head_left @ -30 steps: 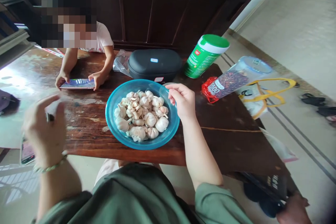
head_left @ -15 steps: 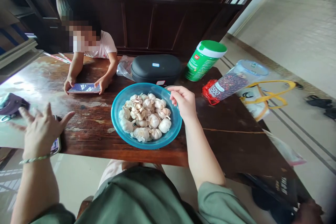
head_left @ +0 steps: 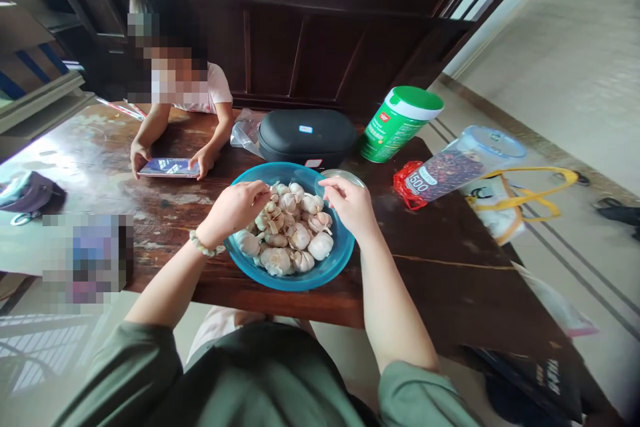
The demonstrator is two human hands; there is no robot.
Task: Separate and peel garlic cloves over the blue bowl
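Observation:
A blue plastic bowl (head_left: 289,284) full of whole garlic bulbs (head_left: 299,236) stands near the table's front edge. Some loose cloves or peeled-off bits lie on top of the heap. Over the bowl's left rim, my left hand (head_left: 239,208) bends inward with its fingers drawn together by the garlic. Anything between those fingertips is hidden. At the opposite rim, my right hand (head_left: 353,208) is closed, thumb against curled fingers, its tips above the bowl's inner edge. Whatever it pinches, if anything, is too small to make out. Behind this hand, a clear round dish (head_left: 356,177) shows in part.
Across the table (head_left: 185,213) a person holds a phone (head_left: 169,167). A black case (head_left: 307,133), a green canister (head_left: 400,125) and a clear jar of dark contents (head_left: 453,163) stand behind the bowl. A purple pouch (head_left: 37,192) lies far left, near a blurred-out patch.
My left hand has swung from the table's left side, where it was spread, to the bowl, and its fingers have closed. My right hand stays at the rim.

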